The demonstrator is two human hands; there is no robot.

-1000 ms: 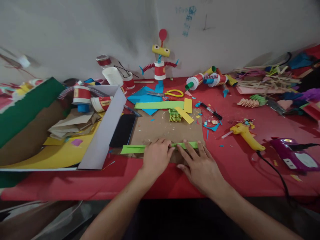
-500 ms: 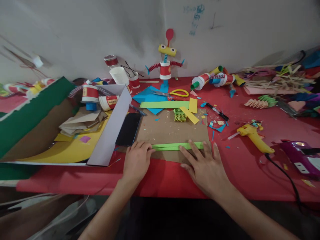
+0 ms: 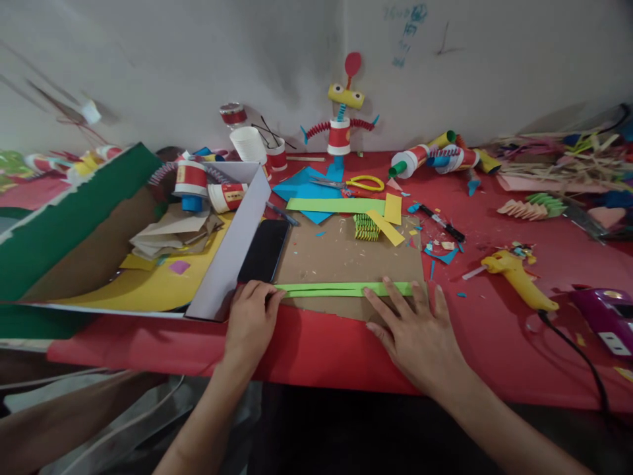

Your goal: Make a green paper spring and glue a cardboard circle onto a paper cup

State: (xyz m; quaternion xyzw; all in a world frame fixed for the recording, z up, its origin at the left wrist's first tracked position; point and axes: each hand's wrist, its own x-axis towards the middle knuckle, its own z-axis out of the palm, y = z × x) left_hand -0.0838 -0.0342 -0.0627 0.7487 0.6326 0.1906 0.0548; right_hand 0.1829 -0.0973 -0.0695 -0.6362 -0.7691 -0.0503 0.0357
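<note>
A folded light-green paper strip (image 3: 321, 289) lies along the near edge of the brown cardboard sheet (image 3: 326, 254), a narrow gap showing along its fold. My left hand (image 3: 251, 316) grips the strip's left end between thumb and fingers. Flat on the right part of the strip, my right hand (image 3: 415, 330) has its fingers spread. Farther back are a wider light-green strip (image 3: 336, 205), a green-and-yellow folded paper spring (image 3: 366, 227) and yellow paper pieces (image 3: 391, 231). Left of the cardboard lies a black phone (image 3: 264, 251).
An open box (image 3: 208, 277) with paper-cup figures stands at left. Behind are yellow-handled scissors (image 3: 364, 183) on blue paper and a standing paper-cup robot (image 3: 339, 136). At right lie a craft knife (image 3: 442, 223), a yellow glue gun (image 3: 521, 280) with its cord, and a purple device (image 3: 606, 316).
My left hand has slid left along the strip, and more of the strip shows between my hands. My right hand stays pressed on it. The view has shifted slightly left.
</note>
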